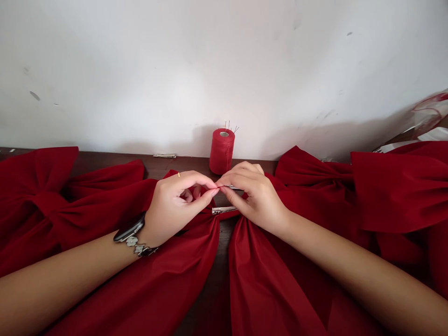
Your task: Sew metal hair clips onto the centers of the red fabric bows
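My left hand [180,198] and my right hand [257,196] meet at their fingertips, each with thumb and forefinger pinched. Whatever lies between the tips is too small to make out; a thin dark and pale sliver shows under my right fingers. Just below them a silver hair clip [224,210] lies across the gathered middle of a red fabric bow [185,266]. The bow's tails [259,275] spread toward me on both sides. Behind my hands a spool of red thread [221,151] stands upright, with several needles [229,125] stuck in its top.
Finished-looking red bows lie at the left [45,200] and right [402,186]. Another silver clip [164,155] rests near the back edge of the dark wooden table [189,162]. A white wall [140,70] rises directly behind. Clear plastic wrapping [430,114] sits at the far right.
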Action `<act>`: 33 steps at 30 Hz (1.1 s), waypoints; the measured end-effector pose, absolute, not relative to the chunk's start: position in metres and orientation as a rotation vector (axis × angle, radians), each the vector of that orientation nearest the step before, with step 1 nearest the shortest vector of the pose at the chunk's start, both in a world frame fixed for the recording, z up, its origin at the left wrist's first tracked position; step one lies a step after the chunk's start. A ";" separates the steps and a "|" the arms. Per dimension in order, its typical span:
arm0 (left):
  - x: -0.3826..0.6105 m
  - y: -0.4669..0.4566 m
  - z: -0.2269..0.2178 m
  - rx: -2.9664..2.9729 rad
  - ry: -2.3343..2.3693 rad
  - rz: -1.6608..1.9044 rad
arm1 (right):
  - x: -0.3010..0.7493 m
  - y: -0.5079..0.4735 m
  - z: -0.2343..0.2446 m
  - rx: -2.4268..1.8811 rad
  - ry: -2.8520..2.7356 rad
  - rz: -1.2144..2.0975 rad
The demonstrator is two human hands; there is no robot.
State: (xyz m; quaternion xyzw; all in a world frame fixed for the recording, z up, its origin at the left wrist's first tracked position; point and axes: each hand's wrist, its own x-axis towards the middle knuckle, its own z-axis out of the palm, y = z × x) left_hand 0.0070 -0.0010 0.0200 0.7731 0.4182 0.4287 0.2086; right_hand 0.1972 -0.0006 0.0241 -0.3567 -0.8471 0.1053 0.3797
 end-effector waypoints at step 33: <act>0.004 -0.004 0.022 2.233 0.954 1.312 | 0.198 0.005 0.026 -0.963 -2.027 0.531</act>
